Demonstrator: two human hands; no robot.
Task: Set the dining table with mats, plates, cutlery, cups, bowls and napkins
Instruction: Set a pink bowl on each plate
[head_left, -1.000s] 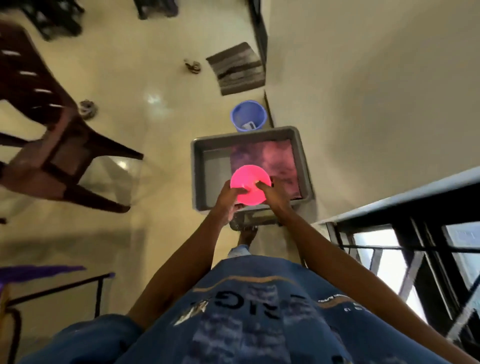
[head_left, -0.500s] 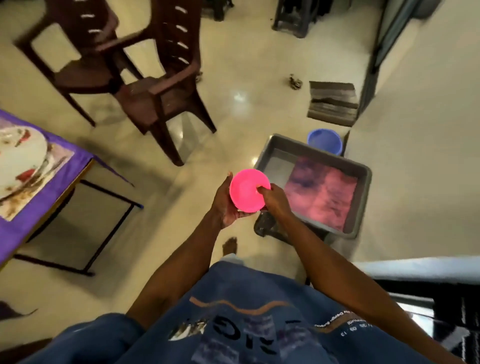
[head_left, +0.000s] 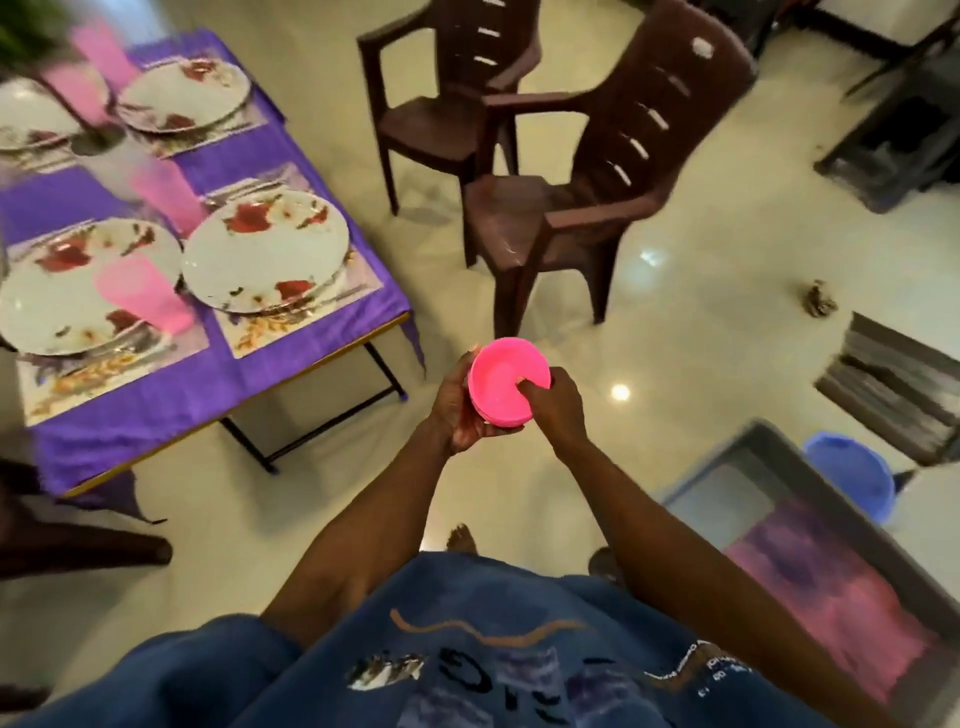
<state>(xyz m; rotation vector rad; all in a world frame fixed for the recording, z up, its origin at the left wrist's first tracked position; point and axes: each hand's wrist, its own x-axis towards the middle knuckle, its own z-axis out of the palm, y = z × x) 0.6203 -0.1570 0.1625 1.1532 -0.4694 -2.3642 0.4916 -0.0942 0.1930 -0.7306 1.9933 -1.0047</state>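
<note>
Glossy floor, purple worktop (head_left: 291, 358) at left w/ plates and cups laid. Pink bowls (head_left: 508, 382) are held mid-air: left hand (head_left: 460, 405) cupped beneath, right hand (head_left: 553, 410) pinching rim. Stack should be kept level, one bowl set beside each plate.

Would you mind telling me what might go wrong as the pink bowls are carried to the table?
1. The pink plastic bowls look like a nested stack, with only the right hand's thumb hooked over the rim and the left hand cupping beneath; one might slip.
2. The purple-clothed table is crowded with floral white plates and pink plastic cups, so a cup could be knocked.
</note>
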